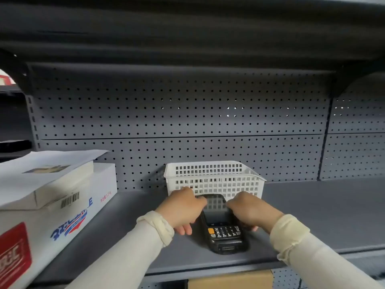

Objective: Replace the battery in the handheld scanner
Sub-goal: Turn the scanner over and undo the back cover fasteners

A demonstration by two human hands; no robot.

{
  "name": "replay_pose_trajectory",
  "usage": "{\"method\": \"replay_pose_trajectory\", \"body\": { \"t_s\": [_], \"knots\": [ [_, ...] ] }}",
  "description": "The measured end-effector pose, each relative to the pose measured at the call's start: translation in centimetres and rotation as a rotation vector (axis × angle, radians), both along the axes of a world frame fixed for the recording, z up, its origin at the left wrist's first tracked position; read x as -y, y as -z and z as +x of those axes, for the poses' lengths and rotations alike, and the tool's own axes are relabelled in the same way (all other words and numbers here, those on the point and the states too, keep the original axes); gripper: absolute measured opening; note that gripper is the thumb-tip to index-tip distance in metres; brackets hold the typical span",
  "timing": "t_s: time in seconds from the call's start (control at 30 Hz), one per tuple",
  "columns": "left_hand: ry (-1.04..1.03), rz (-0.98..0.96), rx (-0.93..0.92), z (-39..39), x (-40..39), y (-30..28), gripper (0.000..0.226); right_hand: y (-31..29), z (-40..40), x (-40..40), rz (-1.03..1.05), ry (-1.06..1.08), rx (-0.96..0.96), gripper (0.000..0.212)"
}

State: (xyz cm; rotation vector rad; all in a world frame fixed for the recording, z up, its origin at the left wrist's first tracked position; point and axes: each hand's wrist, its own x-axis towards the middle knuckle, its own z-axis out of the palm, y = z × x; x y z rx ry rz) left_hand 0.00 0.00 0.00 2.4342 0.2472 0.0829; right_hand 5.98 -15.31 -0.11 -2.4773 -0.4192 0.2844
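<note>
Scanner [224,230] sides hidden under both hands (grip unclear).

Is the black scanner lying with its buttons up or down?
Buttons up. The black handheld scanner lies flat on the grey metal shelf, its keypad and orange key facing the camera, with the left hand and right hand at its sides.

Both arms reach forward in cream sleeves, the left hand [180,209] and the right hand [250,211] palm down, fingers curled, close together
</note>
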Motion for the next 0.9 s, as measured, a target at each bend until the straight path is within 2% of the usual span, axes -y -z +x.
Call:
{"method": "replay_pose_trajectory", "body": {
  "t_s": [0.2,0.47,0.73,0.9],
  "knots": [
    [-0.023,-0.002,-0.037,0.4,0.8,-0.4,0.027,-0.1,0.6,0.6,0.075,-0.067,-0.075,0.025],
    [-0.064,0.217,-0.141,0.2,3.2,-2.1,0.072,-0.4,0.8,1.2,0.368,-0.064,-0.302,0.023],
    [-0.046,0.351,-0.137,0.2,4.6,-3.0,0.039,-0.6,1.1,1.7,0.497,-0.060,-0.403,0.024],
    [-0.086,0.392,-0.168,1.1,4.5,-2.7,0.045,-0.5,1.4,1.7,0.553,-0.081,-0.398,0.025]
  ]
}}
